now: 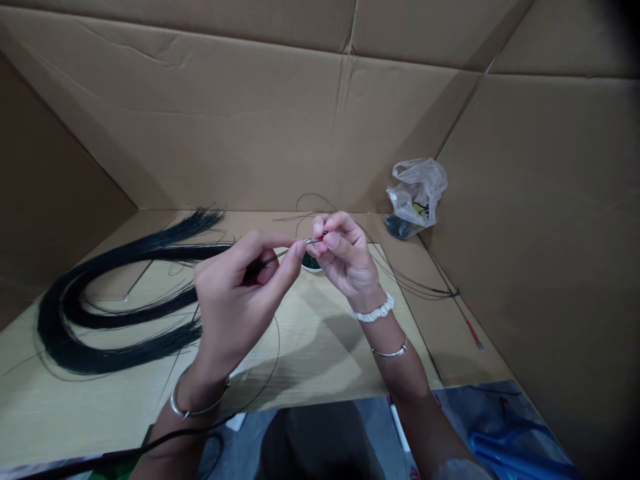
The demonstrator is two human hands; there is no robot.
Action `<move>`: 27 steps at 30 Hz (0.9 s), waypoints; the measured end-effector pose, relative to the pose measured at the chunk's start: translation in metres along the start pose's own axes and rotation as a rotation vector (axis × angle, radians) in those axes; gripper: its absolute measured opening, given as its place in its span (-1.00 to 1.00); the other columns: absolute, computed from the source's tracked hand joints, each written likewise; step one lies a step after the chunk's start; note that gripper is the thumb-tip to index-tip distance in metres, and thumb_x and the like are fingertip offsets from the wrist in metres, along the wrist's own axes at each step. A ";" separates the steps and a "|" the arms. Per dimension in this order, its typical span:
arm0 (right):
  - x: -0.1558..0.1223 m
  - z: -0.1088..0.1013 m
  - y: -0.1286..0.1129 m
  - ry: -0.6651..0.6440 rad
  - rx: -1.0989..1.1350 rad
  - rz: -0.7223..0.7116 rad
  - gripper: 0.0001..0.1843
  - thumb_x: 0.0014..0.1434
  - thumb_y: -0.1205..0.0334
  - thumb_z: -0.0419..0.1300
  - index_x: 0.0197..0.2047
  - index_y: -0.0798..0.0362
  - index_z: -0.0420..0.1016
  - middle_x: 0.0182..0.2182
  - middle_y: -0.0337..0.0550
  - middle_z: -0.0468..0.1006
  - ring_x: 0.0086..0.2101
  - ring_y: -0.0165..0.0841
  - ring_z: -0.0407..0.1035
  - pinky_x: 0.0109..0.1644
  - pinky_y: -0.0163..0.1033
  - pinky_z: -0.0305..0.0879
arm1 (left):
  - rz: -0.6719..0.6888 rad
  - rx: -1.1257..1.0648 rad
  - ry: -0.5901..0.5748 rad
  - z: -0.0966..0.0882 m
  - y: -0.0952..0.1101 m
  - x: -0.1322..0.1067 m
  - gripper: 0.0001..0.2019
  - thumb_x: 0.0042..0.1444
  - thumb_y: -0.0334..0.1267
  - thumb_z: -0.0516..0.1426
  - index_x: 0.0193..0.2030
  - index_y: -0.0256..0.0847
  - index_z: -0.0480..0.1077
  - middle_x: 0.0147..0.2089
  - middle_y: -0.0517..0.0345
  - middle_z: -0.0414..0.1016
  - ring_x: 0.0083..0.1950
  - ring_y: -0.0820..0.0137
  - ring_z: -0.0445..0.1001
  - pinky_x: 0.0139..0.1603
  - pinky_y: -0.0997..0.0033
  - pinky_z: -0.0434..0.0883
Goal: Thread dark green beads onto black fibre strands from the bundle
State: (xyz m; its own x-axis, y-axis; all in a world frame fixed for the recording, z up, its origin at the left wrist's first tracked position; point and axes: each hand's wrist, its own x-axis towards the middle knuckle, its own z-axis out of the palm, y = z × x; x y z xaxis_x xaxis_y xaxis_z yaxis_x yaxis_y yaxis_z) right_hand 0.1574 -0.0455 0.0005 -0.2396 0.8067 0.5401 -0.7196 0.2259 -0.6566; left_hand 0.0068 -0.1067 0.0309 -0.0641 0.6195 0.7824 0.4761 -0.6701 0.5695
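Observation:
My left hand point(245, 283) is closed in a pinch over the middle of the board, with thin dark strands point(274, 257) running between thumb and index finger. Close by on the right, my right hand point(345, 250) pinches a tiny dark piece point(325, 233) at the tip of the strands; its exact kind is too small to make out. Behind and below the fingertips, partly hidden, sits a small white dish point(313, 269) of dark green bits. A large looped bundle of black strands point(60, 320) lies left of my left hand, its right part hidden behind that hand.
Cardboard walls point(240, 120) enclose the back and sides of the pale wooden board point(330, 360). A clear plastic bag point(420, 190) stands at the back right. Loose black strands point(415, 287) and a red-handled tool point(473, 331) lie along the right. Something blue point(515, 450) is below the front edge.

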 end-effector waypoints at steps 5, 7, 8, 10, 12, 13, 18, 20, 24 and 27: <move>0.000 -0.001 0.002 -0.077 0.004 -0.067 -0.85 0.14 0.33 0.44 -0.24 -0.11 0.64 -0.29 -0.38 0.60 -0.41 -0.62 0.47 -0.19 -0.44 0.48 | -0.006 0.012 0.017 0.001 0.000 -0.001 -0.96 0.21 -0.25 0.32 -0.24 -0.12 0.57 -0.55 0.34 0.31 -0.56 0.58 0.13 -0.54 0.48 0.14; 0.000 0.000 0.002 -0.073 -0.022 -0.082 -0.86 0.13 0.33 0.44 -0.25 -0.10 0.64 -0.29 -0.37 0.59 -0.40 -0.61 0.47 -0.21 -0.44 0.47 | 0.004 0.017 0.019 0.000 -0.001 0.000 -0.96 0.20 -0.26 0.32 -0.24 -0.13 0.57 -0.54 0.33 0.31 -0.56 0.59 0.15 -0.55 0.49 0.14; -0.001 0.000 0.001 -0.068 -0.038 -0.087 -0.86 0.12 0.32 0.44 -0.26 -0.09 0.64 -0.28 -0.36 0.59 -0.40 -0.60 0.47 -0.22 -0.43 0.47 | 0.013 0.016 0.017 0.000 -0.001 0.000 -0.96 0.20 -0.26 0.32 -0.24 -0.14 0.57 -0.54 0.33 0.32 -0.56 0.59 0.16 -0.55 0.50 0.15; -0.001 0.000 0.001 -0.056 -0.065 -0.085 -0.87 0.12 0.30 0.45 -0.27 -0.09 0.63 -0.28 -0.35 0.58 -0.40 -0.59 0.47 -0.23 -0.42 0.47 | 0.026 0.017 0.013 0.000 -0.001 0.001 -0.96 0.19 -0.28 0.33 -0.24 -0.14 0.58 -0.54 0.34 0.32 -0.56 0.59 0.15 -0.55 0.50 0.15; -0.002 0.000 0.000 -0.050 -0.084 -0.080 -0.88 0.13 0.30 0.44 -0.27 -0.09 0.63 -0.28 -0.34 0.58 -0.40 -0.58 0.46 -0.22 -0.41 0.47 | 0.028 0.020 0.015 0.000 0.000 0.001 -0.96 0.19 -0.28 0.33 -0.24 -0.14 0.58 -0.55 0.35 0.30 -0.56 0.59 0.14 -0.55 0.50 0.15; -0.003 0.000 0.000 -0.051 -0.090 -0.079 -0.89 0.14 0.29 0.44 -0.26 -0.09 0.63 -0.27 -0.34 0.57 -0.40 -0.58 0.46 -0.22 -0.40 0.47 | 0.025 0.019 0.017 -0.001 0.000 0.001 -0.96 0.19 -0.27 0.33 -0.24 -0.13 0.58 -0.55 0.35 0.30 -0.56 0.59 0.14 -0.55 0.49 0.15; -0.003 0.000 -0.001 -0.064 -0.091 -0.080 -0.88 0.16 0.32 0.41 -0.25 -0.10 0.64 -0.26 -0.32 0.57 -0.37 -0.57 0.47 -0.20 -0.39 0.46 | -0.001 0.003 0.014 -0.001 0.001 -0.001 -0.97 0.21 -0.26 0.32 -0.22 -0.08 0.57 -0.53 0.34 0.32 -0.55 0.57 0.14 -0.54 0.46 0.14; -0.004 0.001 -0.001 -0.057 -0.097 -0.075 -0.88 0.16 0.32 0.42 -0.25 -0.10 0.64 -0.26 -0.32 0.57 -0.36 -0.56 0.47 -0.20 -0.38 0.47 | -0.005 0.002 0.011 -0.001 0.001 -0.001 -0.97 0.21 -0.26 0.32 -0.22 -0.08 0.57 -0.53 0.33 0.33 -0.55 0.57 0.15 -0.54 0.45 0.14; -0.004 0.002 -0.004 -0.031 -0.123 -0.056 -0.89 0.12 0.27 0.45 -0.28 -0.08 0.63 -0.27 -0.32 0.57 -0.39 -0.55 0.45 -0.22 -0.36 0.48 | -0.005 0.015 0.013 -0.001 0.001 -0.001 -0.97 0.22 -0.23 0.31 -0.21 -0.07 0.58 -0.54 0.33 0.29 -0.55 0.56 0.15 -0.55 0.45 0.15; -0.005 0.002 -0.006 -0.017 -0.146 -0.050 -0.88 0.10 0.26 0.46 -0.30 -0.06 0.62 -0.28 -0.32 0.57 -0.40 -0.54 0.45 -0.21 -0.35 0.49 | 0.004 0.027 0.002 -0.001 0.002 -0.001 -0.97 0.22 -0.22 0.31 -0.22 -0.06 0.58 -0.55 0.34 0.25 -0.56 0.56 0.13 -0.54 0.45 0.15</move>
State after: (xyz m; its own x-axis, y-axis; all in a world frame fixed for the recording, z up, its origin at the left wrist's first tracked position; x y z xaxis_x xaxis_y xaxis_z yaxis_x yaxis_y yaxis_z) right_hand 0.1611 -0.0516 0.0028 -0.2175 0.7836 0.5820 -0.6286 0.3437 -0.6977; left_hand 0.0064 -0.1087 0.0317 -0.0644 0.6161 0.7850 0.5002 -0.6608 0.5596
